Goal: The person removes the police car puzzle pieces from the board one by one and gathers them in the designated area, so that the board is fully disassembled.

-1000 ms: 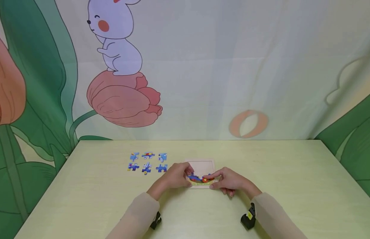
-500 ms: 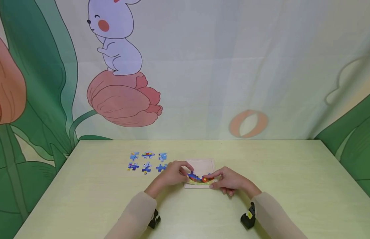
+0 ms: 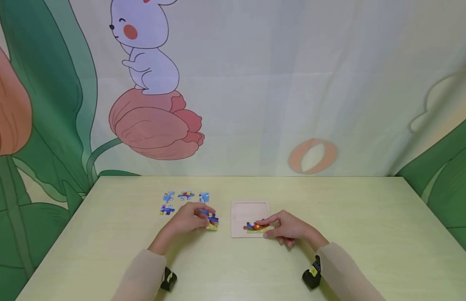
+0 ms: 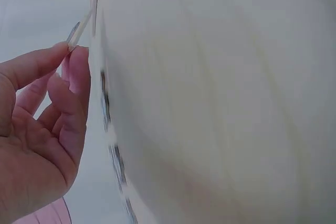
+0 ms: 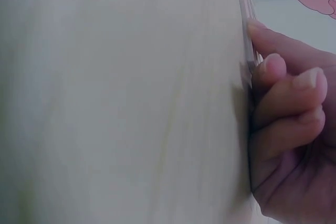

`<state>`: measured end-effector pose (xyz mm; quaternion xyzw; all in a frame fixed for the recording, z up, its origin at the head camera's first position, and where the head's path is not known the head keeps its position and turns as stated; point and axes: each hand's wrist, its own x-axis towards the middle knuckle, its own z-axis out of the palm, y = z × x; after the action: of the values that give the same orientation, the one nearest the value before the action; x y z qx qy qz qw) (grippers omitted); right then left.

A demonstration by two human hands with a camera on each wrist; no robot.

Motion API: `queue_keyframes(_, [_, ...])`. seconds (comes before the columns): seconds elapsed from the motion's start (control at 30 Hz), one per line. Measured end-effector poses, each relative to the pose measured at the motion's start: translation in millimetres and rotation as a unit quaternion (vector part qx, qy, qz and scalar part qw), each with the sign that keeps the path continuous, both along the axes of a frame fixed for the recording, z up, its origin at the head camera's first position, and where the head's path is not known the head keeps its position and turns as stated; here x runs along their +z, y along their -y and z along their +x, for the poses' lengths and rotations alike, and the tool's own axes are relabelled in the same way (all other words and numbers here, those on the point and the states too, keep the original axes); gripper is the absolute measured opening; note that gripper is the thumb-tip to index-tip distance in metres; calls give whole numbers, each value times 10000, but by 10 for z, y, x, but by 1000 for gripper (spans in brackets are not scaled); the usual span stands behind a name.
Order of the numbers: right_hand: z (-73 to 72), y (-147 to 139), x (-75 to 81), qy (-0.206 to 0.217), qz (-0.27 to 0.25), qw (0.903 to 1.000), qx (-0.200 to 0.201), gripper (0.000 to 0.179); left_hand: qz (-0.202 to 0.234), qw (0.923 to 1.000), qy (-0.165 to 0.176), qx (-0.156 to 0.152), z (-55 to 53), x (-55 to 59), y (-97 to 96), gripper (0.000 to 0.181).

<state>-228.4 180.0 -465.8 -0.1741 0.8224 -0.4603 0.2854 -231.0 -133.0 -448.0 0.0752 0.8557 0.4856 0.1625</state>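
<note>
My left hand (image 3: 188, 218) pinches a blue, red and yellow jigsaw piece (image 3: 212, 221) between thumb and fingers, to the left of the puzzle tray (image 3: 251, 203). In the left wrist view the piece (image 4: 74, 36) shows edge-on at the fingertips. My right hand (image 3: 291, 228) rests at the tray's near right corner, its index finger lying over jigsaw pieces (image 3: 252, 227) along the tray's lower side and its thumb on the near rim. The right wrist view shows the other fingers (image 5: 289, 98) bent against the table, and part of the pieces is covered by the hand.
Several loose blue jigsaw pieces (image 3: 186, 195) lie in rows at the back left of the pale wooden table (image 3: 349, 217); the left hand hides some of them. A curtain (image 3: 233, 83) printed with a rabbit and flowers hangs behind the table.
The left hand has lifted a jigsaw piece from the tray's lower left corner and carried it left, off the tray. The right hand has stayed in place.
</note>
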Motion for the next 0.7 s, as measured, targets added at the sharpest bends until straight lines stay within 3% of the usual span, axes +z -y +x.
queue_keyframes(0.17, [4,10,-7,29,-7,10000,-16,40,118,9998,57,129,42,24,326,26])
queue_keyframes(0.37, [2,11,-20,-27,-69,10000,10,40,-85,9989,189,414,101,45,699,30])
queue_keyframes(0.53, [4,9,-24,-38,-80,10000,-10,40,-308,9968,291,680,125,18,936,31])
queue_keyframes(0.7, [11,7,-12,-22,-44,10000,-57,40,-309,9967,374,654,121,-23,1115,30])
